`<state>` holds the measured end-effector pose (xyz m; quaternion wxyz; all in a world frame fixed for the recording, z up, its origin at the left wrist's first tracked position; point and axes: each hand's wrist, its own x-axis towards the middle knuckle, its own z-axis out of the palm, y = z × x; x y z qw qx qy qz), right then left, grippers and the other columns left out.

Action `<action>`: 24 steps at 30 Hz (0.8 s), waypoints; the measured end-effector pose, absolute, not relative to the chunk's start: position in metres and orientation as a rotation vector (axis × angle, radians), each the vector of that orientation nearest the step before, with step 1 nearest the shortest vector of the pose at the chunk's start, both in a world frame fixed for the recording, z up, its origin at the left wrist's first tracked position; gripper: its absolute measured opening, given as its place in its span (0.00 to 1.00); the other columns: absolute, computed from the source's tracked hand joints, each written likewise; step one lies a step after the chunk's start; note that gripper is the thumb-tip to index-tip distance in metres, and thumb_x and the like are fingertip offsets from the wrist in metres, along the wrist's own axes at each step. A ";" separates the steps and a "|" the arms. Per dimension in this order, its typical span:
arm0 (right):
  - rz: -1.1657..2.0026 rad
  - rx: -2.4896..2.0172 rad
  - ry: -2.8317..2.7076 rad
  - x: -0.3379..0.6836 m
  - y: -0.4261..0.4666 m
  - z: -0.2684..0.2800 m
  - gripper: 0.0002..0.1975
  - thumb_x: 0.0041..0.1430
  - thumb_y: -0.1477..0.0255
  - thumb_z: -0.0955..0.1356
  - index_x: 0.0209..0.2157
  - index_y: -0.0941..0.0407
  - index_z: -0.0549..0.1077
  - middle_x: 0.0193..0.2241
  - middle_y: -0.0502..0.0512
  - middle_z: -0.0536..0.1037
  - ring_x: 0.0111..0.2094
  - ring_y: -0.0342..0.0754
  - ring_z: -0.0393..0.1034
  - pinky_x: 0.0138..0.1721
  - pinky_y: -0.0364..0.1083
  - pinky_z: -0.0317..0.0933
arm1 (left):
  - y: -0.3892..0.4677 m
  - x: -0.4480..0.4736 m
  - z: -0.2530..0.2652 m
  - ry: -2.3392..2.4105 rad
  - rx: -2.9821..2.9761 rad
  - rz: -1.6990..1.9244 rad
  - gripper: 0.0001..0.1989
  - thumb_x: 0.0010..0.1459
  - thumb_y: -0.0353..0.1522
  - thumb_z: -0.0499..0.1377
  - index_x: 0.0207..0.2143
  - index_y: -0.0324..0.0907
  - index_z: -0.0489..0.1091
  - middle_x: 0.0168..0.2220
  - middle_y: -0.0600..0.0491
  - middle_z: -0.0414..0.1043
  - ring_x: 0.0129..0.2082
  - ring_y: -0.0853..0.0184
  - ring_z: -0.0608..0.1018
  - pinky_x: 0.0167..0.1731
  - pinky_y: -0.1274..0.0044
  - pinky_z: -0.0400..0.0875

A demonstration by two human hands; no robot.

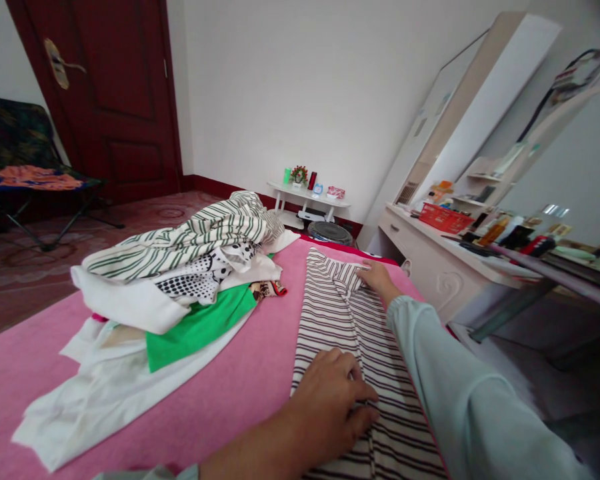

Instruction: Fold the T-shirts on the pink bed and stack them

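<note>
A pair of trousers (330, 320), white with dark stripes and a gathered waistband at the far end, lies lengthwise on the pink bed cover (260, 380). At the waistband's right corner, my right hand (379, 279) is closed on the cloth, its fingertips partly hidden. My left hand (330, 403) rests on the nearer part of the trousers with bent fingers; thumb and forefinger are apart and touch the fabric near the middle seam. To the left, a heap of clothes holds a green-striped garment (195, 240), a dotted black-and-white cloth (197, 277) and a green piece (205, 327).
A white dressing table (430, 257) with a red basket (445, 218) and bottles stands close on the right. Beyond the bed is a low white shelf (305, 193) with small items. A folding chair (35, 177) and a dark red door (120, 87) are at left.
</note>
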<state>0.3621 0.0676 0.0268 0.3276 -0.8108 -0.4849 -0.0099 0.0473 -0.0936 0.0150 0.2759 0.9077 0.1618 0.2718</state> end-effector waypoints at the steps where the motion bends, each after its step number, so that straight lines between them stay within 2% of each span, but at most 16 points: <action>1: -0.014 -2.140 -1.306 0.358 0.071 0.026 0.23 0.41 0.71 0.72 0.43 0.59 0.77 0.31 0.57 0.80 0.32 0.50 0.73 0.37 0.45 0.64 | -0.093 0.047 0.015 0.438 2.440 0.728 0.08 0.57 0.39 0.61 0.40 0.52 0.74 0.39 0.55 0.69 0.42 0.65 0.68 0.40 0.72 0.60; 3: -0.010 -2.170 -1.367 0.351 0.073 0.023 0.20 0.40 0.72 0.72 0.40 0.57 0.78 0.31 0.56 0.80 0.32 0.50 0.72 0.37 0.44 0.63 | -0.093 0.048 0.014 0.438 2.438 0.724 0.08 0.57 0.39 0.61 0.40 0.53 0.74 0.39 0.55 0.69 0.42 0.65 0.68 0.40 0.72 0.60; 6: -0.062 -2.222 -1.393 0.339 0.069 0.022 0.16 0.43 0.72 0.70 0.38 0.56 0.79 0.33 0.57 0.80 0.36 0.52 0.72 0.37 0.45 0.62 | -0.093 0.048 0.014 0.435 2.439 0.723 0.08 0.57 0.40 0.60 0.40 0.53 0.74 0.39 0.56 0.68 0.42 0.65 0.68 0.39 0.72 0.60; 9: -0.170 -2.262 -1.349 0.329 0.061 0.025 0.15 0.48 0.71 0.67 0.40 0.55 0.78 0.37 0.59 0.79 0.39 0.53 0.72 0.38 0.46 0.62 | -0.093 0.047 0.014 0.433 2.445 0.723 0.08 0.57 0.39 0.61 0.40 0.52 0.74 0.38 0.55 0.68 0.42 0.65 0.68 0.39 0.72 0.60; 13: -0.316 -2.204 -1.309 0.318 0.058 0.033 0.16 0.52 0.69 0.64 0.42 0.55 0.77 0.36 0.59 0.79 0.39 0.54 0.72 0.40 0.47 0.63 | -0.093 0.047 0.015 0.434 2.461 0.726 0.08 0.57 0.39 0.60 0.40 0.52 0.74 0.39 0.55 0.69 0.42 0.66 0.68 0.40 0.72 0.60; 15: -0.215 -2.096 -1.379 0.313 0.063 0.035 0.16 0.52 0.70 0.65 0.42 0.55 0.76 0.38 0.58 0.79 0.40 0.53 0.72 0.43 0.49 0.63 | -0.093 0.048 0.014 0.439 2.463 0.721 0.08 0.57 0.38 0.60 0.40 0.52 0.74 0.39 0.55 0.69 0.42 0.66 0.68 0.40 0.72 0.60; 18: 0.131 -1.816 -1.528 0.311 0.074 0.032 0.20 0.49 0.72 0.66 0.46 0.55 0.74 0.46 0.55 0.77 0.44 0.50 0.71 0.48 0.49 0.63 | -0.093 0.048 0.013 0.436 2.446 0.726 0.08 0.57 0.38 0.61 0.41 0.52 0.74 0.39 0.55 0.69 0.42 0.65 0.68 0.40 0.72 0.61; 20: 0.215 -1.651 -1.469 0.317 0.077 0.027 0.23 0.50 0.73 0.65 0.49 0.56 0.72 0.49 0.56 0.75 0.47 0.48 0.70 0.51 0.48 0.62 | -0.093 0.048 0.013 0.429 2.435 0.740 0.08 0.57 0.38 0.61 0.41 0.52 0.74 0.39 0.56 0.69 0.42 0.66 0.68 0.40 0.72 0.61; 24: -0.127 -1.730 -1.064 0.348 0.069 0.019 0.21 0.51 0.73 0.62 0.47 0.61 0.73 0.44 0.61 0.77 0.45 0.50 0.72 0.49 0.47 0.63 | -0.092 0.048 0.013 0.422 2.435 0.760 0.07 0.57 0.37 0.61 0.40 0.52 0.74 0.39 0.56 0.69 0.42 0.66 0.68 0.41 0.72 0.60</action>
